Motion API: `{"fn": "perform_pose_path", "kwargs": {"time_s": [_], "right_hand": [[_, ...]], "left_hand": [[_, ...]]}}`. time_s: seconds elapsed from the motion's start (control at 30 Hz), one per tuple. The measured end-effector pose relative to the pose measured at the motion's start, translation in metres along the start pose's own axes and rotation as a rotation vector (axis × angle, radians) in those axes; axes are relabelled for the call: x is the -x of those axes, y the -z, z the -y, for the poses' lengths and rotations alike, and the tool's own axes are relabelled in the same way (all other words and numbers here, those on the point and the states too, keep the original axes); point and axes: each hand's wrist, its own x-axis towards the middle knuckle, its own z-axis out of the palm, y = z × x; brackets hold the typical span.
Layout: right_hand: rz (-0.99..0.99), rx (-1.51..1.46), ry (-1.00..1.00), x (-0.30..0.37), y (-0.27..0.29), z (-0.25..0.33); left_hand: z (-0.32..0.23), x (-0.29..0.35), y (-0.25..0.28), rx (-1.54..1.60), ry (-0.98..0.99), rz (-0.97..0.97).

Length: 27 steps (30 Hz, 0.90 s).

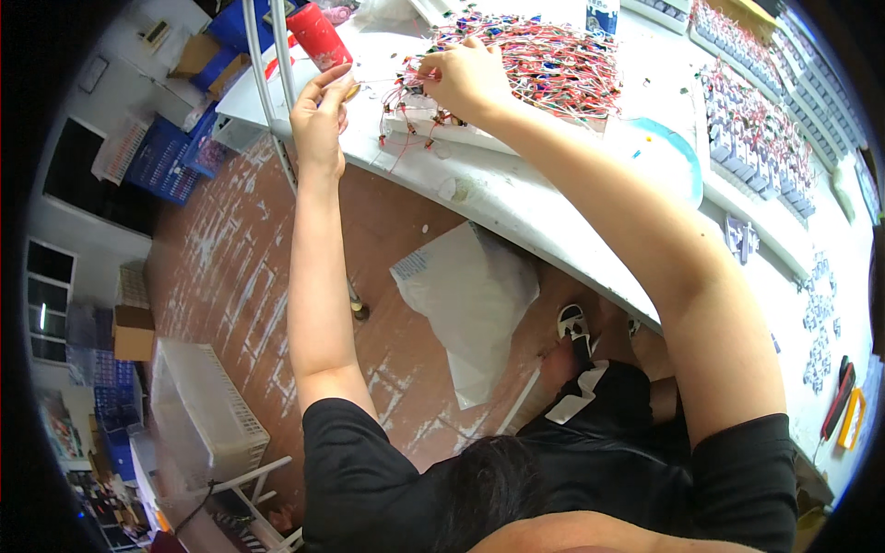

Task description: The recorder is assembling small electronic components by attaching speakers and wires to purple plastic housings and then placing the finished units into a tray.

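Observation:
My left hand (321, 115) is held up at the table's left edge, its thumb and fingers pinched together. A small brownish-gold piece (352, 92) shows at its fingertips, too small to name. My right hand (470, 81) reaches over the left end of a big tangled heap of red and white wires (553, 69) with small connectors. Its fingers are curled in a pinch at the wires; what lies between them is hidden. A thin pale strand seems to run between the two hands. Below them, several loose wire ends hang over a white block under the heap.
A red can (318, 37) stands behind my left hand, by metal poles (267, 74). Right of the heap lie a light-blue tray (682, 161) and rows of grey parts with wires (756, 138). Pliers (837, 401) and a yellow cutter (853, 419) lie far right. A plastic bag (470, 304) covers some floor.

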Motion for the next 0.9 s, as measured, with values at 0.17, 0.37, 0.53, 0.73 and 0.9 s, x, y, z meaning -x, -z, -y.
{"fn": "perform_pose_path", "kwargs": {"time_s": [0.17, 0.37, 0.53, 0.73, 0.9], "right_hand": [[-0.083, -0.011, 0.073, 0.004, 0.001, -0.001], [-0.037, -0.304, -0.192, 0.000, 0.015, -0.013], [-0.333, -0.272, 0.165, 0.020, 0.034, -0.016], [-0.028, -0.183, -0.088, 0.021, 0.067, -0.011], [-0.138, 0.049, 0.054, 0.018, 0.058, -0.014]], "left_hand": [[0.018, 0.011, 0.003, -0.357, -0.126, -0.108], [0.018, 0.040, -0.009, -0.638, -0.116, 0.166], [0.024, 0.039, 0.001, -0.098, 0.162, 0.022], [0.044, 0.041, -0.004, -0.481, -0.010, -0.076], [0.029, 0.045, -0.017, -0.490, -0.022, -0.191]]}}
